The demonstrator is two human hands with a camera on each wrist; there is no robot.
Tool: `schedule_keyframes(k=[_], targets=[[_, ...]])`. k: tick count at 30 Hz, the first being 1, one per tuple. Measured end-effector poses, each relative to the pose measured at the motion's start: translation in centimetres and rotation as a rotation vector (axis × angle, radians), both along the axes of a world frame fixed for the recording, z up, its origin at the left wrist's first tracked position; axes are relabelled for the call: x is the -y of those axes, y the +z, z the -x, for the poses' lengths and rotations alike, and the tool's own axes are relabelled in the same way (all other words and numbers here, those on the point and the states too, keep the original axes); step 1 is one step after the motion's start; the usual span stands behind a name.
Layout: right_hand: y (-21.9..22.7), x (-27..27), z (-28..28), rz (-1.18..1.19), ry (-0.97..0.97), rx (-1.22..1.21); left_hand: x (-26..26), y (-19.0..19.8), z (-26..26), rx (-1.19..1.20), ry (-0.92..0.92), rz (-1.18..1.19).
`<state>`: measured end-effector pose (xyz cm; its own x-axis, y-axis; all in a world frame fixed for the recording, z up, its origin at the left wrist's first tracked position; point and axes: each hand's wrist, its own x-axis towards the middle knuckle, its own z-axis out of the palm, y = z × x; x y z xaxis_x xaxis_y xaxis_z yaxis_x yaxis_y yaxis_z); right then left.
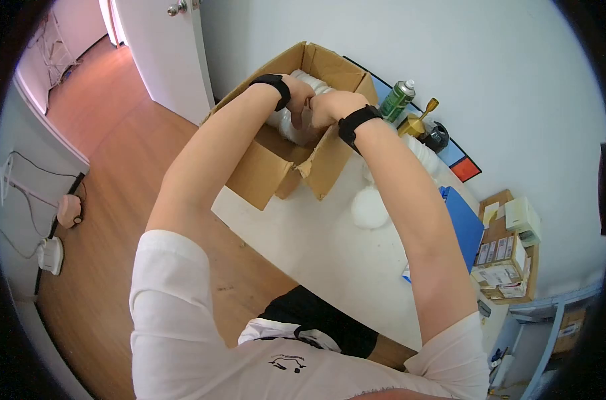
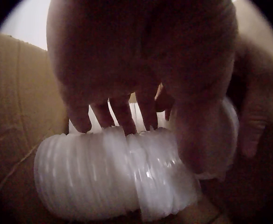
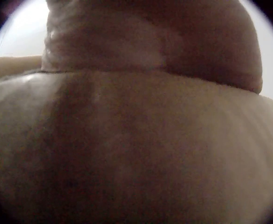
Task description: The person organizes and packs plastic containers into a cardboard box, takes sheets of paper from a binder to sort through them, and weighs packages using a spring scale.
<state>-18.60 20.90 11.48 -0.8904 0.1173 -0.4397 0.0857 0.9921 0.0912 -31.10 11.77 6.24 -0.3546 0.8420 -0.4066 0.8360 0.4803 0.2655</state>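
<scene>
Both hands reach into an open cardboard box [image 1: 249, 175] at the back of the table. Inside lie rows of stacked white plastic lids or bowls [image 2: 85, 177], partly in clear wrap. The left hand [image 1: 296, 100] is over the stack; in the left wrist view its fingers [image 2: 122, 112] reach down along the stack's far side, with the thumb in front near the stack's right end. The right hand [image 1: 333, 107] is beside it at the box's right wall, its fingertips mostly hidden. A cardboard flap [image 3: 127, 140] fills most of the right wrist view below the right hand [image 3: 150, 42].
Right of the box stand a green spray can [image 1: 397, 100], a brass-coloured container [image 1: 411, 125] and a black object [image 1: 436, 137]. More white stacked pieces [image 1: 419, 157] and a round white piece [image 1: 370, 207] lie on the table [image 1: 316, 253]. A blue folder [image 1: 461, 227] is farther right.
</scene>
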Motion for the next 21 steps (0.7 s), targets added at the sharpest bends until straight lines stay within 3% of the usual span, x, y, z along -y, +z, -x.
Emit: schedule_keyframes(k=[5,8,10,12,13,15,20,21], targets=[[-0.1,0.0,-0.7,0.034,0.017,-0.030,-0.6,-1.3,1.2,-0.068,-0.044,0.003],[-0.9,0.0,-0.6,0.018,0.036,-0.090,-1.2,-0.7,1.3,-0.043,-0.102,0.084],[-2.3,-0.1,-0.3,0.028,0.046,-0.109,-0.6,1.2,-0.5,-0.047,-0.034,0.089],[-4.6,-0.4,0.2,-0.174,0.154,-0.476,-0.3,2.6,-1.9,-0.064,-0.033,0.094],[-3.4,0.1,-0.6,-0.173,0.154,-0.479,-0.3,2.9,-2.0,-0.081,-0.030,0.092],[-1.1,0.7,-2.0,-0.026,0.109,-0.194,-0.3,3.1,-2.0,-0.059,-0.060,0.069],[-2.8,-1.0,-0.9,0.075,0.082,-0.151,-1.2,2.4,-2.5,0.013,-0.089,0.074],[-3.2,-1.5,-0.8,0.073,0.090,-0.115,-1.6,0.8,-1.7,0.092,-0.203,0.060]])
